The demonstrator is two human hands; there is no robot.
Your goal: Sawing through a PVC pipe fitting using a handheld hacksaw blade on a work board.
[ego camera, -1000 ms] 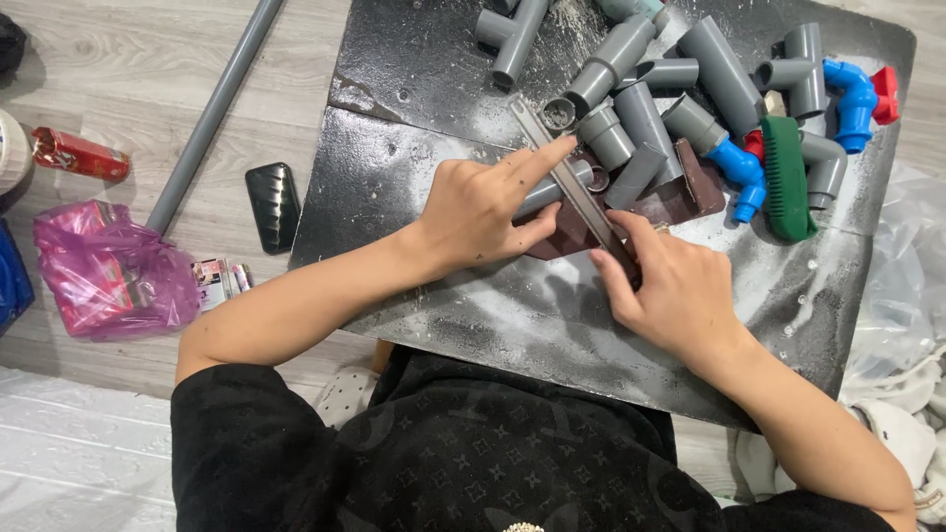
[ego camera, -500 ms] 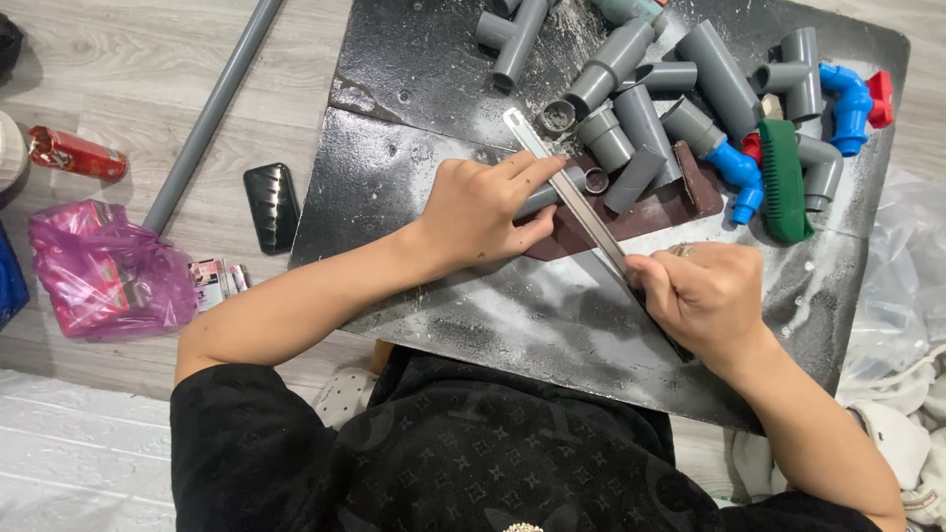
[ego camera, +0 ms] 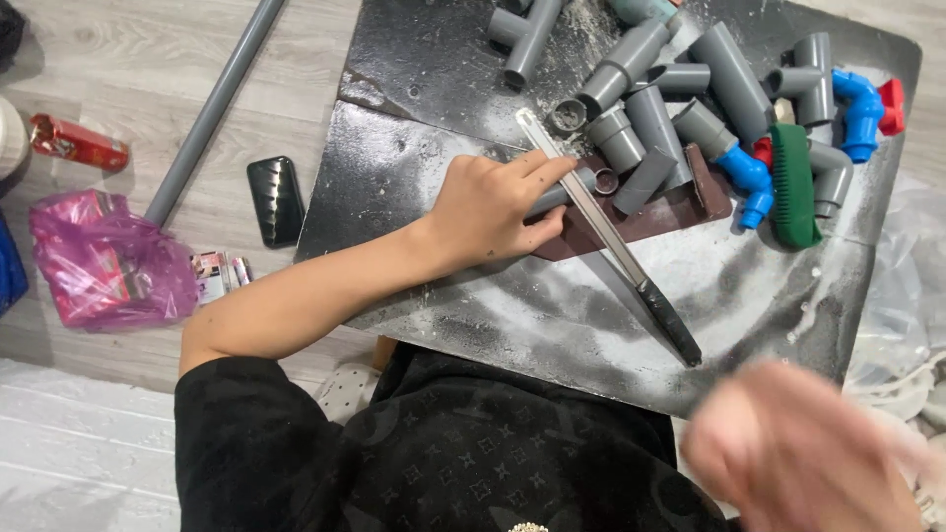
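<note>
Left hand (ego camera: 493, 204) presses grey pipe piece (ego camera: 552, 194) onto brown board (ego camera: 655, 212), fingers curled around it. Saw (ego camera: 611, 234) lies across pipe, handle toward 5 o'clock, released. Right hand (ego camera: 803, 458) blurred, fingers unreadable.

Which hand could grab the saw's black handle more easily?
Probably the right hand. It is empty and blurred, low at the right, on the same side as the saw's black handle. The left hand is busy pressing the grey pipe down, farther up the blade.

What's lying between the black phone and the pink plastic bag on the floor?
In the head view, small printed packets lie on the wood floor between the black phone and pink plastic bag.
</note>
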